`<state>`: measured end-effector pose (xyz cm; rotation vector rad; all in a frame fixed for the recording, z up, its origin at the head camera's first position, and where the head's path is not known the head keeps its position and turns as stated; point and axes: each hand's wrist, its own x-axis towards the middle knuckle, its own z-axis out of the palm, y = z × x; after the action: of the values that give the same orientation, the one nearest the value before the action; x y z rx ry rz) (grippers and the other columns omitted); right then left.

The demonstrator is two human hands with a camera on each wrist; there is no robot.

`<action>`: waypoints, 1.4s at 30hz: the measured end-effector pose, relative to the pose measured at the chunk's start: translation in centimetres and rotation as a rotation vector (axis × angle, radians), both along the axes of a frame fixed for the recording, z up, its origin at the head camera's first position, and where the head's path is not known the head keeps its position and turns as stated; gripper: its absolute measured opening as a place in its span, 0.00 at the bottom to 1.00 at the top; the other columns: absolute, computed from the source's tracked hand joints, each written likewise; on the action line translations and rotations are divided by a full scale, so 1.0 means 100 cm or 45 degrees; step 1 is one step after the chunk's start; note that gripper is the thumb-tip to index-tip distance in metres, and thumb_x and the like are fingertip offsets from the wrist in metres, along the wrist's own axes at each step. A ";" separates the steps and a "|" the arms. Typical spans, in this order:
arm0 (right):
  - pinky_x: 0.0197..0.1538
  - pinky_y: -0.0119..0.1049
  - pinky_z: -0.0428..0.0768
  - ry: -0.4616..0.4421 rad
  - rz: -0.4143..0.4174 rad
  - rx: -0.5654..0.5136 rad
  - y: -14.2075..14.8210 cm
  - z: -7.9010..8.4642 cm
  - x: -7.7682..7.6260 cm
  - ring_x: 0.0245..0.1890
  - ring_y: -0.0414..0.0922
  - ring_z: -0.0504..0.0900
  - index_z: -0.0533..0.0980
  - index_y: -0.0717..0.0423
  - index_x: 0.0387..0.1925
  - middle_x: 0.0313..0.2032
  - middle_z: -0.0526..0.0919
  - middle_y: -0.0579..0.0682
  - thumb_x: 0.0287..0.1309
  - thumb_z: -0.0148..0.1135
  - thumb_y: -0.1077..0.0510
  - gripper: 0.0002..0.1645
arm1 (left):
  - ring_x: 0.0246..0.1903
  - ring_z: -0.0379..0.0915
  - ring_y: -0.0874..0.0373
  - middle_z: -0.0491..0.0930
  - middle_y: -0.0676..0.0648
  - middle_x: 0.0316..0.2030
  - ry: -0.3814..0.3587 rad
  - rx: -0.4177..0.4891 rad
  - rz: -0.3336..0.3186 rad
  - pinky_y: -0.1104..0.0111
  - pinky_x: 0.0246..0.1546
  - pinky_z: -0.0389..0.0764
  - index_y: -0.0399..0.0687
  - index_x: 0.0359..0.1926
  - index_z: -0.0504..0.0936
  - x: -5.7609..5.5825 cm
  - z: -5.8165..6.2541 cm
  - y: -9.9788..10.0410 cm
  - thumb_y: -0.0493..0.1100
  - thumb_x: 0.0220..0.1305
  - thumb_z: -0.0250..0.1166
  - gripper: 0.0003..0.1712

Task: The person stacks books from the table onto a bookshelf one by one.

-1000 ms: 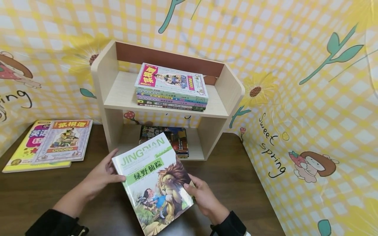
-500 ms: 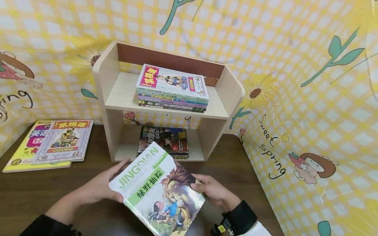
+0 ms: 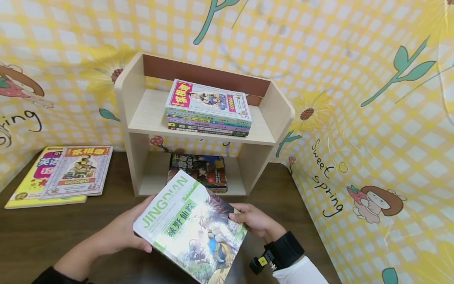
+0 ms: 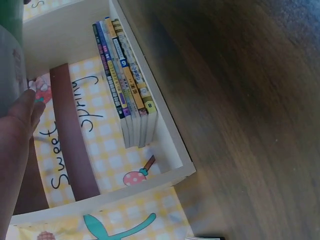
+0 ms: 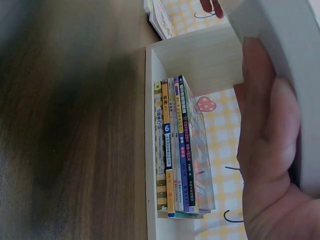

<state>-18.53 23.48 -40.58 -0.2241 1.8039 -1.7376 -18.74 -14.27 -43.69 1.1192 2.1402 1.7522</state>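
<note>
A white-and-green book (image 3: 177, 215) with a lion and a child on its cover is held tilted in front of the shelf, glare lying across its lower part. My right hand (image 3: 257, 223) grips its right edge, thumb on the cover and fingers underneath. At the opposite edge, my left hand (image 3: 122, 230) holds the left corner, its thumb along the edge and its other fingers mostly hidden behind the book. In the right wrist view, the right fingers (image 5: 270, 115) lie against the underside of the book.
A two-tier wooden shelf (image 3: 264, 141) stands behind. Its upper tier bears a book stack (image 3: 209, 106); dark-covered books (image 3: 203, 169) lie in the lower one. Two overlapping books (image 3: 76, 171) rest on the dark table (image 3: 42, 236) at left. A patterned cloth (image 3: 319, 47) hangs behind and to the right.
The book has turned anticlockwise and shifted slightly right and down, both hands moving with it. More of the dark-covered books below shows now. Glare has spread over the cover.
</note>
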 end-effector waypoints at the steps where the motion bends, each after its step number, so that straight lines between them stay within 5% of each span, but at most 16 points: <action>1: 0.35 0.31 0.82 0.002 0.005 0.008 0.000 0.000 -0.001 0.32 0.39 0.84 0.65 0.66 0.66 0.35 0.84 0.45 0.69 0.52 0.61 0.27 | 0.56 0.68 0.70 0.53 0.26 0.69 0.024 -0.030 0.032 0.83 0.55 0.65 0.39 0.76 0.41 0.001 0.000 0.000 0.39 0.35 0.83 0.74; 8: 0.37 0.31 0.82 0.006 0.038 -0.004 0.005 -0.002 -0.008 0.34 0.39 0.83 0.63 0.66 0.68 0.39 0.84 0.45 0.68 0.53 0.60 0.29 | 0.62 0.54 0.79 0.53 0.24 0.68 0.200 -0.158 0.173 0.87 0.55 0.57 0.40 0.76 0.45 0.009 0.002 0.002 0.41 0.29 0.83 0.75; 12: 0.36 0.30 0.82 -0.012 0.020 0.005 0.006 -0.002 -0.010 0.33 0.38 0.83 0.62 0.67 0.68 0.37 0.84 0.44 0.68 0.53 0.61 0.30 | 0.62 0.50 0.81 0.53 0.35 0.71 0.222 -0.186 0.245 0.88 0.53 0.57 0.41 0.75 0.50 0.012 0.001 0.004 0.43 0.29 0.83 0.72; 15: 0.35 0.30 0.82 -0.022 -0.033 0.012 0.007 -0.001 -0.012 0.32 0.38 0.84 0.63 0.65 0.68 0.36 0.84 0.45 0.67 0.54 0.61 0.30 | 0.62 0.46 0.84 0.53 0.35 0.72 0.190 -0.192 0.285 0.88 0.52 0.56 0.39 0.74 0.54 0.013 -0.001 0.006 0.42 0.30 0.83 0.69; 19: 0.37 0.32 0.82 -0.006 -0.127 -0.012 0.006 0.002 -0.016 0.35 0.39 0.84 0.61 0.63 0.70 0.39 0.84 0.45 0.69 0.52 0.56 0.31 | 0.57 0.56 0.82 0.53 0.29 0.70 0.091 -0.137 0.331 0.87 0.49 0.59 0.37 0.73 0.54 0.017 -0.002 0.008 0.36 0.30 0.82 0.67; 25: 0.43 0.33 0.80 0.010 -0.332 -0.070 0.001 0.009 -0.017 0.40 0.38 0.82 0.52 0.60 0.73 0.43 0.82 0.43 0.71 0.48 0.48 0.37 | 0.37 0.75 0.69 0.70 0.67 0.61 -0.198 0.160 0.286 0.79 0.37 0.75 0.38 0.74 0.50 0.024 -0.004 0.015 0.25 0.38 0.76 0.64; 30: 0.44 0.30 0.79 -0.001 -0.499 -0.180 -0.008 0.013 -0.013 0.38 0.36 0.81 0.47 0.59 0.75 0.40 0.81 0.40 0.73 0.45 0.50 0.37 | 0.39 0.78 0.67 0.75 0.68 0.55 -0.388 0.363 0.254 0.76 0.35 0.80 0.35 0.74 0.45 0.027 -0.005 0.020 0.21 0.43 0.72 0.61; 36: 0.44 0.31 0.78 0.021 -0.679 -0.315 -0.023 0.017 -0.003 0.38 0.37 0.81 0.47 0.56 0.74 0.42 0.81 0.42 0.73 0.44 0.50 0.36 | 0.43 0.76 0.70 0.71 0.71 0.55 -0.442 0.442 0.413 0.78 0.38 0.78 0.32 0.74 0.43 0.029 -0.003 0.028 0.20 0.43 0.71 0.61; 39: 0.48 0.32 0.77 0.074 -0.696 -0.303 -0.032 0.017 0.006 0.44 0.38 0.79 0.43 0.55 0.76 0.54 0.77 0.54 0.72 0.44 0.49 0.39 | 0.42 0.76 0.70 0.73 0.70 0.53 -0.444 0.451 0.512 0.80 0.39 0.77 0.34 0.74 0.45 0.028 0.000 0.032 0.20 0.41 0.71 0.62; 42: 0.52 0.30 0.75 0.109 -0.676 -0.273 -0.040 0.016 0.015 0.53 0.41 0.75 0.35 0.55 0.76 0.68 0.61 0.62 0.73 0.42 0.50 0.42 | 0.43 0.75 0.72 0.73 0.71 0.52 -0.453 0.438 0.576 0.81 0.40 0.76 0.35 0.74 0.46 0.026 0.002 0.035 0.20 0.41 0.72 0.62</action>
<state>-17.03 19.52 -38.98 0.1109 1.8472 -2.3230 -16.17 -10.77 -43.48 0.3306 2.0201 2.3668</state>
